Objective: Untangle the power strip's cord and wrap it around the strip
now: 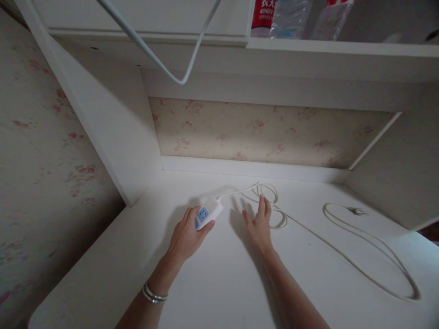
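Note:
My left hand (pixel 188 234) is wrapped round a white power strip (pixel 213 211) with blue socket faces, thumb along its near side and fingers over the far side. From the strip's far end a pale power cord (pixel 236 192) runs right into a few loose loops. My right hand (pixel 259 225) hovers at those loops with its fingers apart; whether the fingertips touch the cord I cannot tell. The cord continues across the desk in a wide bend on the right and ends at a plug (pixel 356 211).
A white desk top (pixel 212 283) lies under both hands, with side panels left and right and a low back ledge (pixel 254 167). Overhead, a shelf (pixel 325 48) holds plastic bottles (pixel 291 18). A pale bent cable or rod (pixel 181 81) hangs before the cabinet.

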A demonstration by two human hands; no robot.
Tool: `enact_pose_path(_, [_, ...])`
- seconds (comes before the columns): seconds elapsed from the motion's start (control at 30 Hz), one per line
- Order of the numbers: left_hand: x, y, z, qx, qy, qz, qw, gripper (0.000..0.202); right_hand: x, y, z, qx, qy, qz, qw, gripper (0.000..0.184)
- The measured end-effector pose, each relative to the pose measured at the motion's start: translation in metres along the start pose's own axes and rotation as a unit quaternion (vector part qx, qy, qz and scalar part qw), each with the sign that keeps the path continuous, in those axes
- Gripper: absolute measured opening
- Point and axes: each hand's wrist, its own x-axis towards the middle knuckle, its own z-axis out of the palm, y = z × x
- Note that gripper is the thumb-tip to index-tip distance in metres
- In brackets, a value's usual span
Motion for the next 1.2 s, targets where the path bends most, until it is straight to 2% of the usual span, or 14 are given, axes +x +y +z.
enact_pose_path(0.13, [-0.010,0.013,0.002,-0.081,-0.054,0.071,0.993,0.047,0.009,0.002,-0.013,-0.031,0.049,-0.014,0.998,0.073])
enact_pose_path(0.27, [-0.016,0.020,0.004,-0.135,-0.084,0.097,0.982,0.047,0.013,0.002,-0.020,-0.011,0.088,-0.022,0.996,0.052])
enact_pose_path(0.4, [-0.014,0.017,0.010,-0.176,-0.055,0.046,0.982,0.047,0.013,0.000,-0.033,0.029,0.198,0.023,0.980,0.027])
enact_pose_path(0.47, [-0.012,0.013,0.012,-0.203,-0.045,0.011,0.978,0.048,0.013,-0.004,-0.041,0.027,0.230,0.007,0.973,0.029])
enact_pose_path(0.53, [-0.010,0.011,0.009,-0.231,-0.063,-0.007,0.971,0.049,0.012,-0.008,-0.048,0.001,0.230,-0.025,0.973,0.043])
enact_pose_path(0.6, [-0.010,0.012,0.004,-0.254,-0.103,-0.007,0.962,0.051,0.011,-0.013,-0.051,-0.036,0.200,-0.048,0.978,0.056])
enact_pose_path(0.67, [-0.012,0.016,-0.002,-0.274,-0.149,0.005,0.950,0.052,0.010,-0.016,-0.051,-0.074,0.160,-0.063,0.982,0.058])
enact_pose_path(0.83, [-0.017,0.027,-0.013,-0.342,-0.228,0.040,0.911,0.054,0.007,-0.014,-0.041,-0.087,0.078,-0.071,0.991,0.040])
enact_pose_path(0.9, [-0.019,0.030,-0.012,-0.374,-0.238,0.048,0.895,0.055,0.003,-0.015,-0.035,-0.053,0.011,-0.073,0.996,0.036])
enact_pose_path(0.97, [-0.020,0.032,-0.009,-0.401,-0.227,0.045,0.886,0.059,-0.004,-0.019,-0.027,0.003,-0.091,-0.071,0.993,0.035])
enact_pose_path(1.03, [-0.021,0.033,-0.005,-0.410,-0.195,0.031,0.890,0.063,-0.013,-0.028,-0.018,0.061,-0.198,-0.066,0.976,0.035])
enact_pose_path(1.1, [-0.020,0.032,-0.002,-0.377,-0.139,0.022,0.916,0.061,-0.023,-0.039,-0.011,0.078,-0.277,-0.073,0.955,0.031])
enact_pose_path(1.2, [-0.016,0.030,0.002,-0.252,-0.043,0.036,0.966,0.053,-0.034,-0.056,-0.006,0.011,-0.326,-0.129,0.936,0.014])
